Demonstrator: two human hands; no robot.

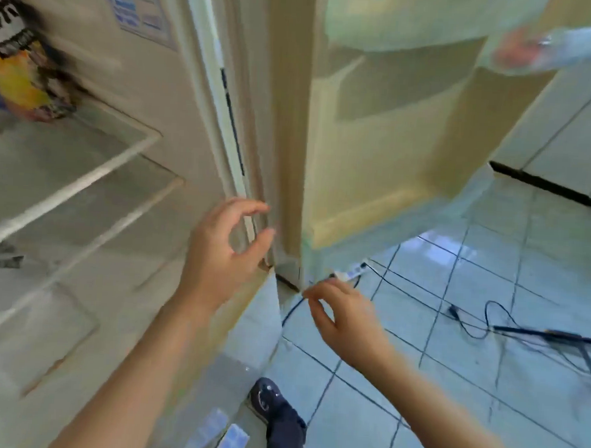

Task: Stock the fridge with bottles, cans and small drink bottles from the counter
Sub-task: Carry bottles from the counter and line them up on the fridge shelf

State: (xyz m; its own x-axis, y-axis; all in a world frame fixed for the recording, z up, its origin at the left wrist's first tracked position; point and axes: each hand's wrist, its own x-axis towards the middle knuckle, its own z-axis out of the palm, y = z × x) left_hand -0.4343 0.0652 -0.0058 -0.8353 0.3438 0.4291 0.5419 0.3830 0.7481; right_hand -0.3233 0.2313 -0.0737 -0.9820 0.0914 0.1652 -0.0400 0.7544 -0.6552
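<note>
The fridge stands open on the left, its glass shelves (84, 182) bare at the front. A colourful packet (24, 83) sits at the back of the upper shelf. The open fridge door (387, 136) swings out to the right, with pale door bins. My left hand (224, 251) hovers near the hinge side of the fridge frame, fingers loosely curled and holding nothing. My right hand (344, 319) is lower, over the floor, fingers loosely bent and empty. No bottles or cans are in view. The picture is blurred by motion.
Another person's hand (518, 52) shows at the top right, behind the door. Black cables (481, 319) and a power strip (353, 273) lie on the tiled floor. My dark shoe (271, 400) is at the bottom. White cabinets (572, 135) stand at the right.
</note>
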